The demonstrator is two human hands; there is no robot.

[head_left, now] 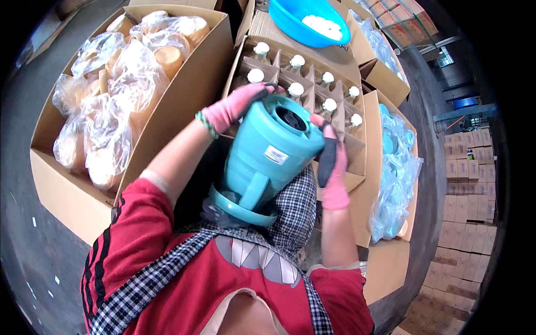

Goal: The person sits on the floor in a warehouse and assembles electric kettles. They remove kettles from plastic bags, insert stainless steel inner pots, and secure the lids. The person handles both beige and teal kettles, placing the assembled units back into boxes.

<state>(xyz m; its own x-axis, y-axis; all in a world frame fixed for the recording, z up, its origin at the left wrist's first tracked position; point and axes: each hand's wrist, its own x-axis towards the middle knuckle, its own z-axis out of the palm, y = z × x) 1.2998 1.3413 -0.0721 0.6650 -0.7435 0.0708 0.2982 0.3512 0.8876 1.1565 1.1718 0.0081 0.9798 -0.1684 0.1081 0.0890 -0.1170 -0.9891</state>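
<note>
A teal plastic jug-shaped shell with a handle (249,159) is tilted in front of my body, held between both hands. Its end facing away from me has a round opening with a black ring inside, and a small white label sticks to its side. My left hand (237,106), in a pink and dark glove, grips the rim at the left. On the right side my gloved right hand (333,162) holds the same rim. Just beyond the shell, glass bottles with white caps (296,89) stand in a divided carton (357,153).
At the left, a big carton (178,95) holds beige pieces in clear bags. A blue basin (285,25) with white pieces rests beyond the bottles. To the right, another carton (363,212) contains bagged teal parts (393,167). Stacked boxes (466,206) line the far right.
</note>
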